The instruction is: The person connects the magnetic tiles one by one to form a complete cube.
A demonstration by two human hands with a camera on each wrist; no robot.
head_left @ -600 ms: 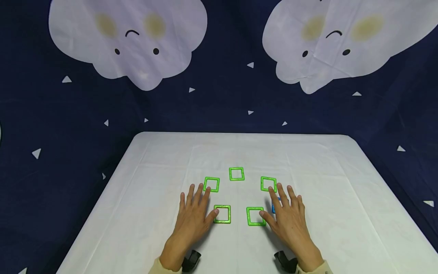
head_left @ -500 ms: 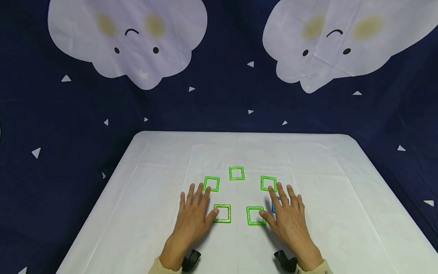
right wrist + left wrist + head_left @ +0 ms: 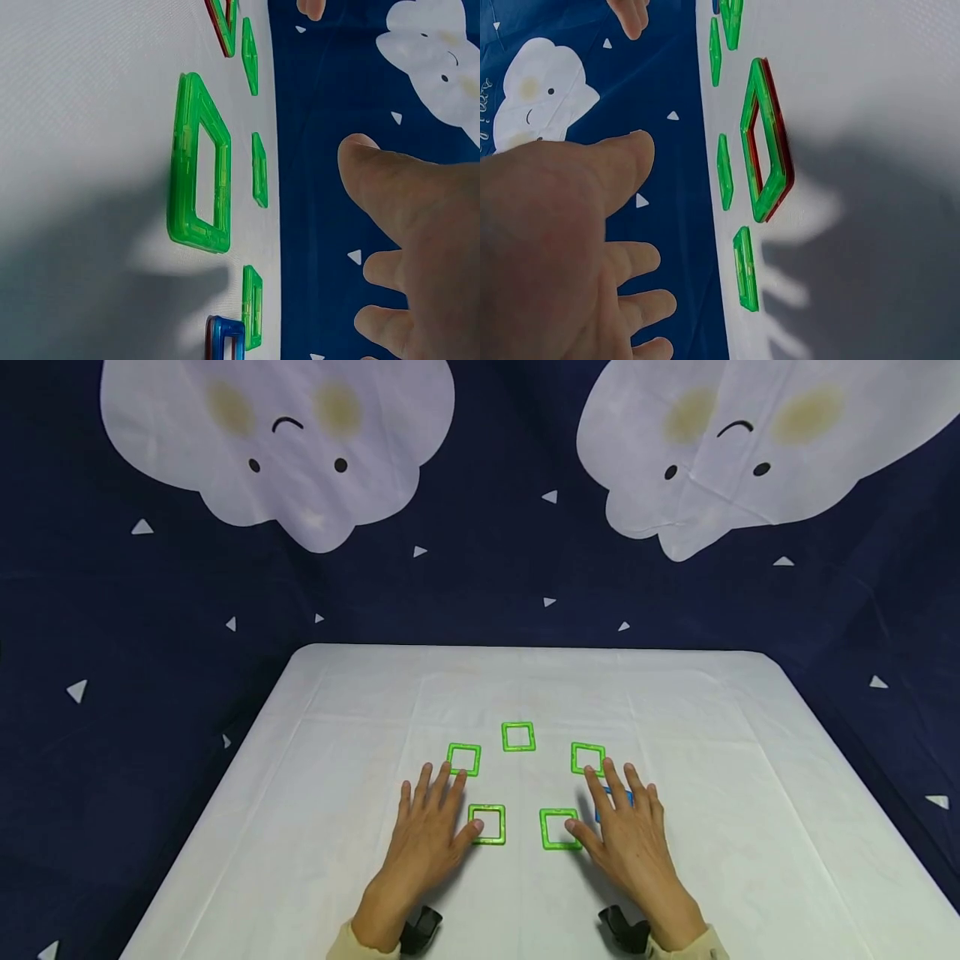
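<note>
My left hand [image 3: 423,843] hovers palm down with fingers spread, its thumb overlapping the near left green square magnetic tile [image 3: 502,824] in the head view. Under that tile lies a red tile [image 3: 783,142], seen in the left wrist view. Likewise spread and holding nothing, my right hand [image 3: 633,847] has its thumb over the near right green tile [image 3: 543,829]. Its fingers partly cover a blue tile [image 3: 597,815], with a reddish layer under it in the right wrist view. Shadows fall below both hands.
Farther back on the white-covered table [image 3: 360,693] lie a far left green tile [image 3: 478,760], a far middle one [image 3: 518,748] and a far right one [image 3: 574,758]. A dark blue cloth [image 3: 487,577] with printed clouds hangs behind.
Both hands have drifted slightly inward, towards each other. The head view has tilted down a little, so the table sits higher in it. The tiles lie as before.
</note>
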